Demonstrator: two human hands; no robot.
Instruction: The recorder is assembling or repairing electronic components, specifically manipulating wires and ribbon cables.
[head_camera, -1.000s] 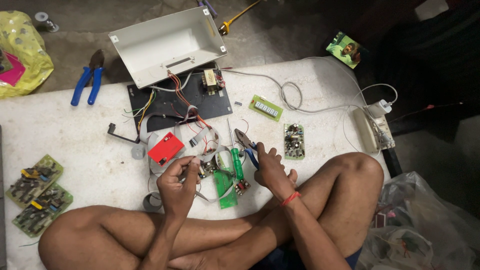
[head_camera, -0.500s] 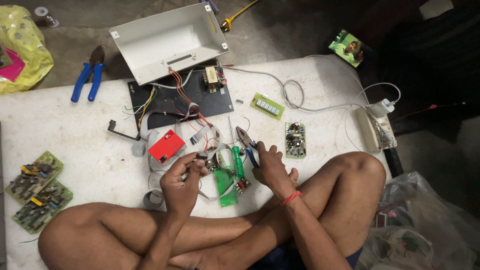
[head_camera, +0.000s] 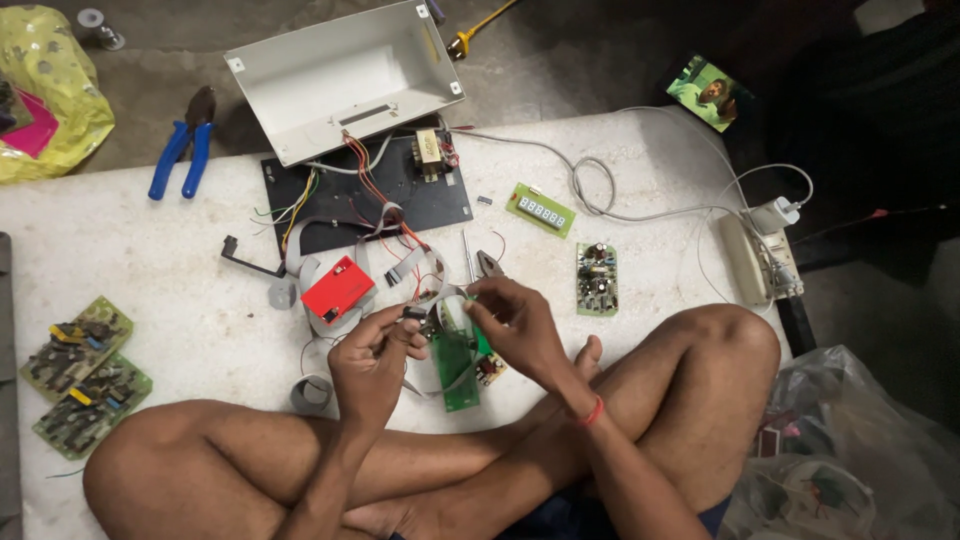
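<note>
A person is sitting cross-legged at the near edge of the white table (head_camera: 150, 250), working over a green board (head_camera: 455, 365) lying just in front of the knees. Toward the far edge, an opened white case (head_camera: 330, 75) is resting beside a black panel (head_camera: 430, 200) trailing wires. Since a moment ago the hands have been drawing together: the left hand (head_camera: 372, 362) is now pinching a small dark part (head_camera: 413, 315), fingers closed on it, while the right hand (head_camera: 520, 325) is curling round the looped ribbon cable (head_camera: 450, 300) above the board, almost touching the left.
</note>
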